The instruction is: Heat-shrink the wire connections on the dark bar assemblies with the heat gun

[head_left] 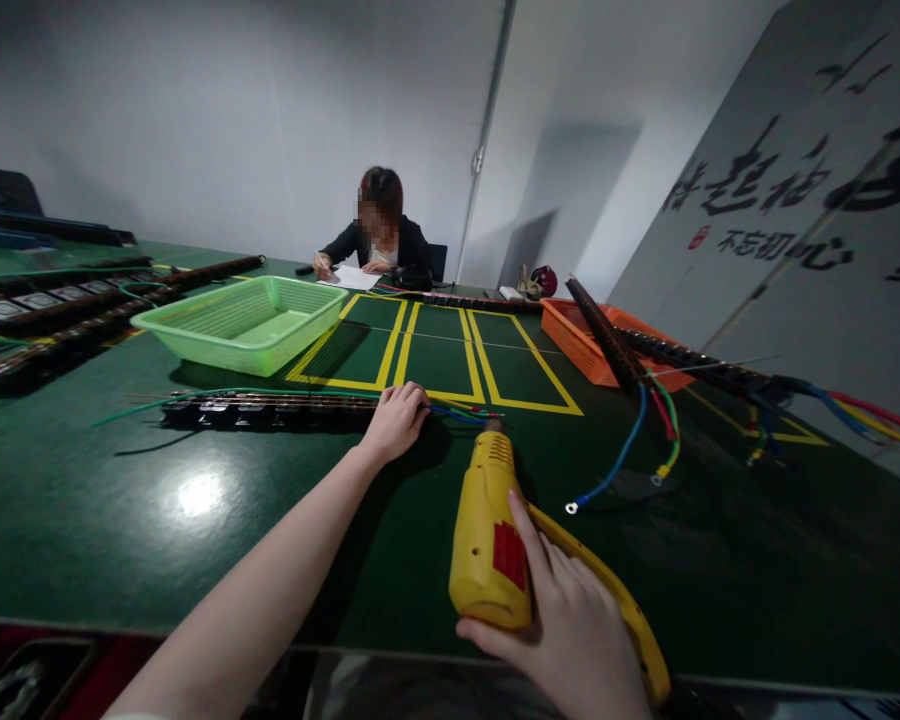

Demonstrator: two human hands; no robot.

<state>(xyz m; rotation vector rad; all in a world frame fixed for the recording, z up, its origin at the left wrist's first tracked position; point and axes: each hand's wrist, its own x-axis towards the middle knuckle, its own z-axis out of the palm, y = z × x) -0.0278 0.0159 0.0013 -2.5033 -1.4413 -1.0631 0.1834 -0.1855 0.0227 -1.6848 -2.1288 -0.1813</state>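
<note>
Left hand: mine, fingers curled closed over the right end of a black strip, which lies lengthwise on the table, with thin wires running out past my knuckles. Right hand: mine, wrapped round a yellow heat gun, nozzle just beside the wire tips, rear near the table's front edge. Margins: a broad stretch of tabletop left of my forearm, a green basket just beyond the strip, a blue cable right of the nozzle.
</note>
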